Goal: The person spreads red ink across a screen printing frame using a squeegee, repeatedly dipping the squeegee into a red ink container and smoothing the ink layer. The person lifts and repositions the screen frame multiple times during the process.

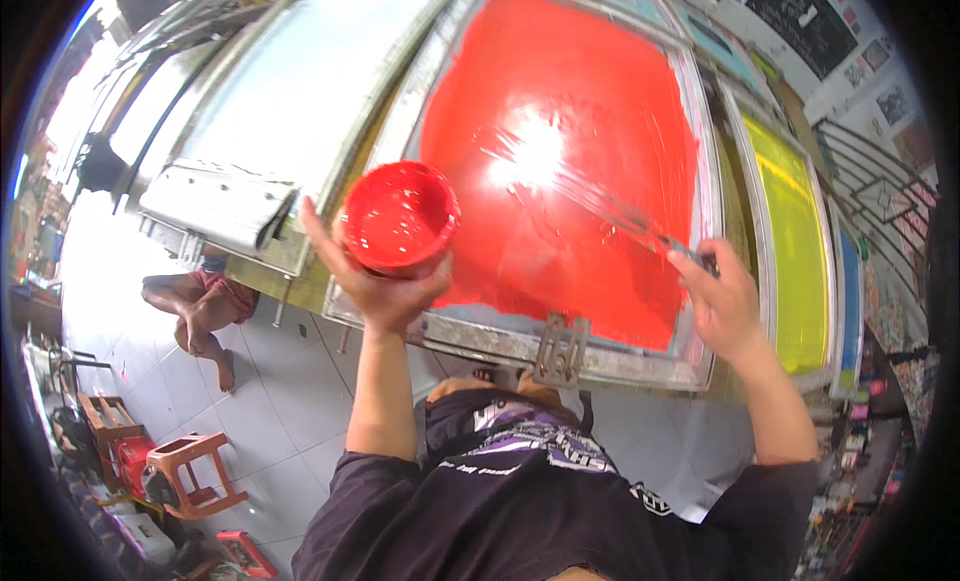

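My left hand (385, 289) cups a round red tub (400, 219) from below, its thumb and fingers spread around the sides. Wet red paint coats the tub's inside. My right hand (722, 299) grips the dark end of a long, thin, red-smeared tool (630, 221); glare and blur hide its exact kind. This tool slants up and left across a printing screen (712, 191), whose mesh is covered with glossy red paint (590, 281). The tub is held over the screen's left side. A metal hinge clamp (562, 351) sits on the near frame edge.
Left of the red screen stands a pale screen (300, 71) with a white metal trough (215, 203) on its near end. To the right are a yellow screen (790, 241) and a blue one (851, 311). A person's bare legs (205, 311) and a brown stool (195, 473) are at lower left.
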Demonstrator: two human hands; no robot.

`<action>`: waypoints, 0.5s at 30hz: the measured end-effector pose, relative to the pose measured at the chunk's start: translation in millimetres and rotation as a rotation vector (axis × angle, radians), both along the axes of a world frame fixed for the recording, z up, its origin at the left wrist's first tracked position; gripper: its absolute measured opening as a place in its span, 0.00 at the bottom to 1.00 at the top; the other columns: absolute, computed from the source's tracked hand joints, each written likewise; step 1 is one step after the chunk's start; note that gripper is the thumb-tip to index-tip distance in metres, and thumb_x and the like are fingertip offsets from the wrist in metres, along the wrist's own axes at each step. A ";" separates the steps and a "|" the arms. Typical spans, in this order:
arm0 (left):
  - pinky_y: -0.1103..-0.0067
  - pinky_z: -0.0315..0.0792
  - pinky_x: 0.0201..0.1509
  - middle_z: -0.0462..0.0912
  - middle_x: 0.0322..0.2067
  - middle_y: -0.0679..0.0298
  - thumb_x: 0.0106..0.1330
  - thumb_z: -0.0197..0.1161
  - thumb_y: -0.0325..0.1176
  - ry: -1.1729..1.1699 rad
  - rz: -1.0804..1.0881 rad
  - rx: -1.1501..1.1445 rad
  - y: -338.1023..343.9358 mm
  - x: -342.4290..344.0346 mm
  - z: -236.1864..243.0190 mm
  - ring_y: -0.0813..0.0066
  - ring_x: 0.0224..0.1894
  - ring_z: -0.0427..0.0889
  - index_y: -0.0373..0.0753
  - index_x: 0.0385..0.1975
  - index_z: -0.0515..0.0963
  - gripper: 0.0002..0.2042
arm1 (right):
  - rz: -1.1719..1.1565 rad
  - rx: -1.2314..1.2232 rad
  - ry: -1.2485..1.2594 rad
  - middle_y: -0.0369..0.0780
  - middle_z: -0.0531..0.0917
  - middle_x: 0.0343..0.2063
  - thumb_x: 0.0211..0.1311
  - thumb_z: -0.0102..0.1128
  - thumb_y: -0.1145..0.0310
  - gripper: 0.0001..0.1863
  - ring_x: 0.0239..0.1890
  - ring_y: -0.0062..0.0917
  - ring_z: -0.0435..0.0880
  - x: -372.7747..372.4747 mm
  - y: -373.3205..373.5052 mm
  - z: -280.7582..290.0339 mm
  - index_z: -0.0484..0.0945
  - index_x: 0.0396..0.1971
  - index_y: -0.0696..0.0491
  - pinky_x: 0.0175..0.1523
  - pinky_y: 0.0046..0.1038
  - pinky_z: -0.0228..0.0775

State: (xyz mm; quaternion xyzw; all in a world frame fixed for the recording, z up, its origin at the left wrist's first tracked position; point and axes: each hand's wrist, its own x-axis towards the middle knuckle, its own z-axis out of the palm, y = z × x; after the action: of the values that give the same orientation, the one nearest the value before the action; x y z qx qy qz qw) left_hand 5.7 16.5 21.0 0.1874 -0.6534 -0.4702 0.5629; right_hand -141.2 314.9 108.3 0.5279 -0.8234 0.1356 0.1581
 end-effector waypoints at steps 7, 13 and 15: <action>0.73 0.68 0.53 0.70 0.45 0.57 0.30 0.75 0.31 0.026 -0.010 -0.145 -9.2 -9.1 20.5 0.67 0.47 0.74 0.33 0.63 0.36 0.60 | 0.213 -0.146 -0.463 0.44 0.77 0.30 0.51 0.53 0.81 0.20 0.28 0.30 0.78 27.0 10.1 27.7 0.74 0.47 0.57 0.32 0.25 0.70; 0.70 0.64 0.57 0.71 0.46 0.57 0.29 0.75 0.30 -0.006 0.026 -0.355 -5.3 -5.5 40.1 0.64 0.49 0.73 0.32 0.63 0.35 0.62 | 0.169 -0.211 -1.199 0.42 0.80 0.28 0.60 0.48 0.77 0.19 0.23 0.21 0.79 48.7 32.8 25.9 0.71 0.52 0.59 0.26 0.22 0.71; 0.72 0.68 0.51 0.71 0.44 0.54 0.26 0.77 0.32 0.058 0.043 -0.396 -7.3 -6.2 39.7 0.62 0.45 0.74 0.33 0.64 0.37 0.63 | 0.094 -0.196 -1.385 0.42 0.80 0.26 0.61 0.47 0.76 0.18 0.22 0.21 0.79 50.3 43.6 32.7 0.71 0.53 0.58 0.24 0.21 0.70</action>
State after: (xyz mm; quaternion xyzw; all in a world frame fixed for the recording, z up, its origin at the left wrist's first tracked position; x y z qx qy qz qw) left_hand -0.5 9.2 60.7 0.0732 -0.7124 -0.3258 0.6172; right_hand -90.9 358.5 141.0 0.3384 -0.6949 0.5211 -0.3621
